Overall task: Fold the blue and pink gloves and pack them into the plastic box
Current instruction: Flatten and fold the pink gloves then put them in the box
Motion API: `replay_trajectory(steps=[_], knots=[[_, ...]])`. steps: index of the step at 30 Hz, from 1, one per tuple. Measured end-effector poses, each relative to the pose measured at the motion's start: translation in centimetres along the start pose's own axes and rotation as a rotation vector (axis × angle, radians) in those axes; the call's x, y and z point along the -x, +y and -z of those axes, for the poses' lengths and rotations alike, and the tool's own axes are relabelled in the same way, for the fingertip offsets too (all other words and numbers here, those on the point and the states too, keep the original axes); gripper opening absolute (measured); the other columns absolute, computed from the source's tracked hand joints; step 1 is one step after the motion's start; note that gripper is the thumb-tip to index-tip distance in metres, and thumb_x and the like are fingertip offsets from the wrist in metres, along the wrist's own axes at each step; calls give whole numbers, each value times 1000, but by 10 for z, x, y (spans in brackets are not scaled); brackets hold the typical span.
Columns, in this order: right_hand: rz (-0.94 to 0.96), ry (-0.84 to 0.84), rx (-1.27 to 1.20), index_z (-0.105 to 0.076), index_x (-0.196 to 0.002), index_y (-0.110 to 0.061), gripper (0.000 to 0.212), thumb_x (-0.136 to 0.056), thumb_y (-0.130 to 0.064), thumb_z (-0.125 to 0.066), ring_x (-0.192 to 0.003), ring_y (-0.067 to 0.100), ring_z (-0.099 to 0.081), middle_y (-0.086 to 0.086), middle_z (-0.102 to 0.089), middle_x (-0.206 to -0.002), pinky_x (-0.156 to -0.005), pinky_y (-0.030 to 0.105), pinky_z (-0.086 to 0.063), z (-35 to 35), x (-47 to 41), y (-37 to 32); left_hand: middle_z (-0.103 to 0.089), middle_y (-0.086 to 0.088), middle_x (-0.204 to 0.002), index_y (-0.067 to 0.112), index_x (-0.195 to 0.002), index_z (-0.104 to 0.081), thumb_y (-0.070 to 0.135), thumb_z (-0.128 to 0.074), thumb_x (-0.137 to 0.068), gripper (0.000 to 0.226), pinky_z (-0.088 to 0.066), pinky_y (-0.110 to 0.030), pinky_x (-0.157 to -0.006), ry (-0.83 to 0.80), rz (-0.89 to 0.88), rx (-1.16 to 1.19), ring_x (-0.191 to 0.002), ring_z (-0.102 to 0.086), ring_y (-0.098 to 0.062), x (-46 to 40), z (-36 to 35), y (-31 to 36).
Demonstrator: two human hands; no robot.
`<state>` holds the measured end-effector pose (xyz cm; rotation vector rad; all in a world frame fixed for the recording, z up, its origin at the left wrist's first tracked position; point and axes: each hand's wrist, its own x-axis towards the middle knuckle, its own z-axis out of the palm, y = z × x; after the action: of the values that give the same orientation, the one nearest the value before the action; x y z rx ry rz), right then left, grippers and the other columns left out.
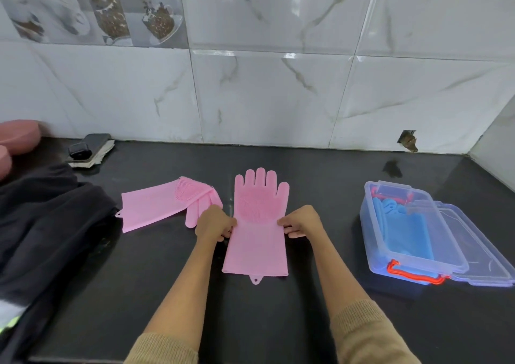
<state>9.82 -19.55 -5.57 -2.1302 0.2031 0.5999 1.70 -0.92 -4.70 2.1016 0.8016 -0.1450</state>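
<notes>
A pink glove [257, 241] lies flat on the black counter in front of me, fingers pointing at the wall, bristly palm up. My left hand [214, 223] pinches its left edge at the wrist and my right hand [302, 222] pinches its right edge. A second pink glove [156, 207] lies to the left, its fingers partly folded over. To the right stands the clear plastic box [373, 241] with a red handle, and folded blue gloves [401, 230] lie inside it.
The box's clear lid [479, 255] leans against its right side. Dark cloth [47, 224] is heaped at the left. A phone on a sponge [89, 149] and pink items [16, 135] sit by the tiled wall.
</notes>
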Motion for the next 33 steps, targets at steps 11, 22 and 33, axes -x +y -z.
replay_trajectory(steps=[11,22,33], knots=[[108,-43,-7,-70,-91,-1,20,-75,-11,-77,-61,14,-68,8,-70,-80,-54,23,-57,-49,4,-20,-70,-3,-73,5,-97,-68,15,-61,-83,19,-57,-29,-75,156,127,-109,-66,-66,-18,10,36,-27],[253,297,161,-59,-76,-3,13,-84,-13,-63,-50,17,-52,8,-58,-65,-47,23,-45,-58,3,-39,-69,-11,-100,8,-100,-67,19,-60,-88,18,-51,-34,-74,446,20,-100,-91,-66,-30,-8,68,-29],[533,-53,266,-43,-59,-16,34,-72,-25,-73,-65,24,-58,8,-60,-70,-59,29,-44,-138,18,-100,-61,-5,-82,17,-77,-61,13,-55,-83,10,-46,-32,-71,378,-89,-328,-83,-57,-29,-42,74,-26]])
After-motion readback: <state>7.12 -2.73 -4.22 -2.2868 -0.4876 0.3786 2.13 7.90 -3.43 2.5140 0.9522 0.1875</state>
